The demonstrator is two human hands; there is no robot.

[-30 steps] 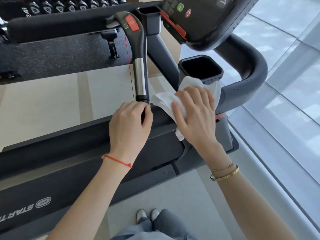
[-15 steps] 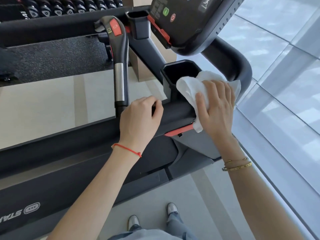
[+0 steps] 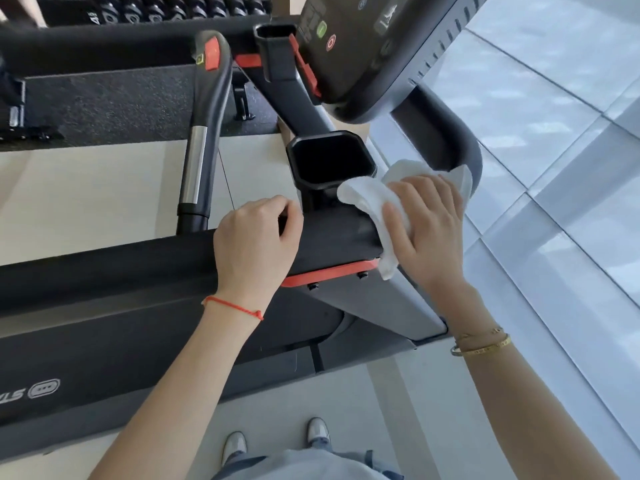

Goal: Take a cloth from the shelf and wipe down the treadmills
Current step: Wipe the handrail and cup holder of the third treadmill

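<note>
White crumpled cloth (image 3: 374, 202) lies pressed under your flat right hand (image 3: 427, 230) just right of the black octagonal cup holder (image 3: 330, 161), while your left hand (image 3: 258, 237) curls on the padded handrail (image 3: 138, 261) running leftward.

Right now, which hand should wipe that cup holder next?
Probably the right hand: it already presses the cloth beside the cup holder. The left hand rests clothless on the rail.

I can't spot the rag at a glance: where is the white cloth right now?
In the head view, the white cloth is right of centre, pressed under the right hand onto the treadmill's black side rail, beside the cup holder.
</note>
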